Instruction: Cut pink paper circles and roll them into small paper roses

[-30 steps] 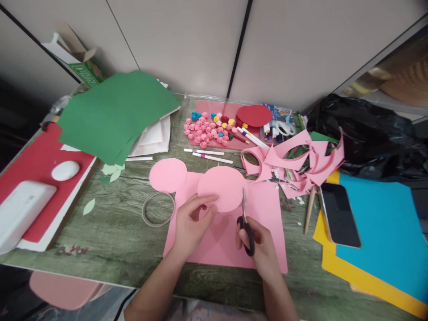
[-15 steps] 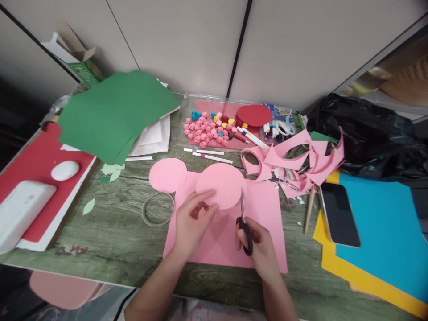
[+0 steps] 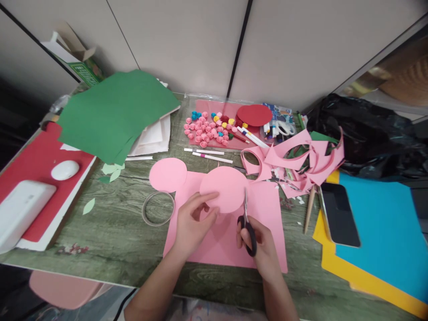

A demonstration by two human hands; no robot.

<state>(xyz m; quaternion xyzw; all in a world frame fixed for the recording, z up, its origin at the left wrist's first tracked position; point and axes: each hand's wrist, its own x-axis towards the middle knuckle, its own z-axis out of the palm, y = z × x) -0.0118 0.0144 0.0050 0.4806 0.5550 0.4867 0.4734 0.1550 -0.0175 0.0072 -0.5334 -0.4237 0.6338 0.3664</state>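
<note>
Between thumb and fingers, my left hand [image 3: 195, 220] pinches a pink paper circle [image 3: 225, 187] by its lower left edge. The scissors [image 3: 247, 223], black-handled, are in my right hand [image 3: 261, 243], their blades pointing away from me at the circle's right edge. Under both hands lies a pink paper sheet [image 3: 230, 249]. A second pink circle [image 3: 168, 174] rests at the sheet's upper left corner, and a grey ring [image 3: 158, 208] lies left of the sheet.
Pink paper offcuts [image 3: 294, 156] pile up at the right, near a phone [image 3: 339, 214] on blue paper [image 3: 381, 227]. Behind, a clear tray holds rolled paper roses [image 3: 207, 129]. Green sheets [image 3: 117, 111] and a white mouse [image 3: 65, 170] are at the left.
The held pink circle has shifted slightly right and toward me. The scissors have moved a little to the right along with its edge. My left hand keeps its pinch.
</note>
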